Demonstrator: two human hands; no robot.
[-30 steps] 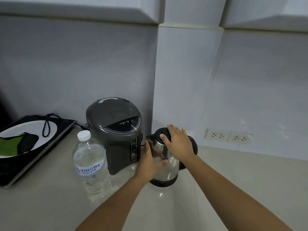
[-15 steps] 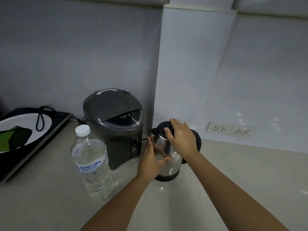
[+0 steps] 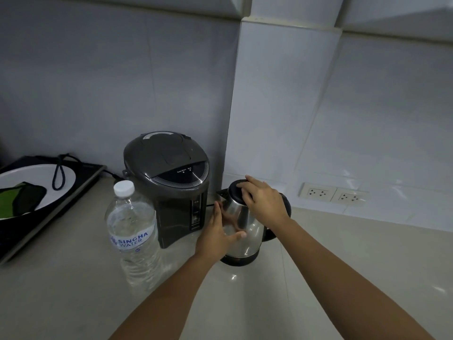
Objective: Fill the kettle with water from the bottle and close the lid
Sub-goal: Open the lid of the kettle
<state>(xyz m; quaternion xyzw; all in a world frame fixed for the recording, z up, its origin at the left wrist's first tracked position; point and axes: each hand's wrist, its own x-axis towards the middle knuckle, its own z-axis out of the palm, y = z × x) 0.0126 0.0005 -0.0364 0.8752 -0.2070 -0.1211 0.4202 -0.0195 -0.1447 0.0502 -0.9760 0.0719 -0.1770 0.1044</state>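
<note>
**Kettle lid still shut, bottle still capped, so we're at the opening step**

The stainless electric kettle (image 3: pixel 241 231) sits on its black base at centre frame, on the pale countertop (image 3: pixel 343 253), just right of a dark grey hot water dispenser (image 3: pixel 169 185). The left hand (image 3: pixel 218 235) is spread flat against the steel body, steadying it rather than clamping it. The right hand (image 3: pixel 263 204) lies over the black lid (image 3: pixel 236 191) with fingers curled onto it; whether it's pinching a knob or just pressing, I can't tell.

The Singha water bottle (image 3: pixel 133 231) stands at lower left of centre, near the dispenser, white cap (image 3: pixel 124 188) on, nobody touching it.

My read: this is getting the lid open, so nothing's poured yet. Next up is lifting that lid clear while the left hand stops the kettle shifting on its base, then uncapping the bottle, which probably needs both hands.
</note>
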